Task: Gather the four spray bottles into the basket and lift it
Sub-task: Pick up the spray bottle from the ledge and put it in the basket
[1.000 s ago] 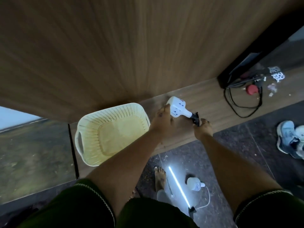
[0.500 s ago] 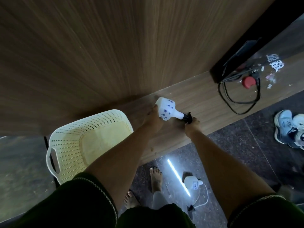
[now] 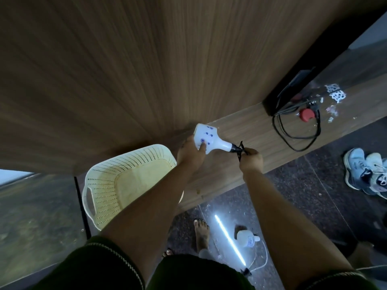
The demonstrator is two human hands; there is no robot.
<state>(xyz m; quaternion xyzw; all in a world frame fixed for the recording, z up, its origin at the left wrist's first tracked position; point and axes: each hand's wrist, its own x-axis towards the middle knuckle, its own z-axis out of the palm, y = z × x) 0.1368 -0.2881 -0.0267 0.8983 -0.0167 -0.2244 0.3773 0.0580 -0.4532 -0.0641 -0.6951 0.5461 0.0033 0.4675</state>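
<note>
the left hand holds the fat white body of a spray bottle with blue dots on it. the right hand pinches its black nozzle. the bottle lies sideways in the air, just over the wooden table, near the wall.

the cream basket sits on the table just beside the left arm. no bottle shows inside it, though the arm hides a part. so it looks like the job has only begun. this bottle has to go in first.

another white bottle lies down on the floor by a bare foot. i cannot see the other bottles. after all four are in, the basket still has to be lifted.
</note>
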